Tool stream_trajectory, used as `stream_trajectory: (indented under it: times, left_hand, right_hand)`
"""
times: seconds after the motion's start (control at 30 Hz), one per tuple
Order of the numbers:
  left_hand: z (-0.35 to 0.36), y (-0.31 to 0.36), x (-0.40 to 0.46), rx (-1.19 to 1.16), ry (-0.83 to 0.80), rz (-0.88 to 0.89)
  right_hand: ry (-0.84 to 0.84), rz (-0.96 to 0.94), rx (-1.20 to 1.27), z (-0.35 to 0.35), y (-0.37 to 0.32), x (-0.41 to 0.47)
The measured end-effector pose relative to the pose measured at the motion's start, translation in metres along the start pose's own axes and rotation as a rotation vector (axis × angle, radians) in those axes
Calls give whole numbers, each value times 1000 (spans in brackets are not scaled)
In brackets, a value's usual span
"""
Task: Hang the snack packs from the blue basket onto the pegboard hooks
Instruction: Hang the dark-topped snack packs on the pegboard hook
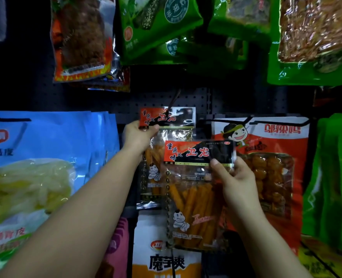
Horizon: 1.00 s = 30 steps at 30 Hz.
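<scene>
Head view: my left hand [138,135] pinched the rear clear orange-stick snack pack [166,125] by its top left corner at the dark pegboard [110,101] hook; my right hand [236,177] pinched the front identical pack [194,189] below its header, thumb across the front.

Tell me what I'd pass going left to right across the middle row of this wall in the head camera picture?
Blue pack of pale yellow strips → left hand gripping a pack at the hook → right hand holding a matching pack → red pack with a cartoon face → green packs.
</scene>
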<state>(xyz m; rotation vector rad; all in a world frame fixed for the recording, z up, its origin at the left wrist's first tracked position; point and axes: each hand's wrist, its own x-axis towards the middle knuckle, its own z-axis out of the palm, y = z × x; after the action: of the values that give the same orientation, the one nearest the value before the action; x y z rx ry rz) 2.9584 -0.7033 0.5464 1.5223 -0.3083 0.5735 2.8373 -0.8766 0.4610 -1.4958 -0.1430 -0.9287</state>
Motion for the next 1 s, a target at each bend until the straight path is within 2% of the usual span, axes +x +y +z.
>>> stream_trajectory:
  times: [0.17,0.33,0.47,0.53,0.73,1.0]
  left_hand:
    - [-12,10,-23,-91,29,46]
    - [-29,17,-75,0,59,223]
    - [-39,32,-111,-91,-257,104]
    - [-40,39,-122,-155,-351,68]
    - [-48,64,-130,-158,-181,239]
    - [-54,100,-120,-167,-143,389]
  right_hand:
    - [-27,4,111,-5,-4,-9]
    - [-55,2,174,-3,-15,-19]
    - [-105,-5,237,3,-27,-28]
    - [-127,-25,275,7,-35,-32]
    - [-133,-113,220,11,-72,-34]
    - [-62,-178,222,24,-114,-26]
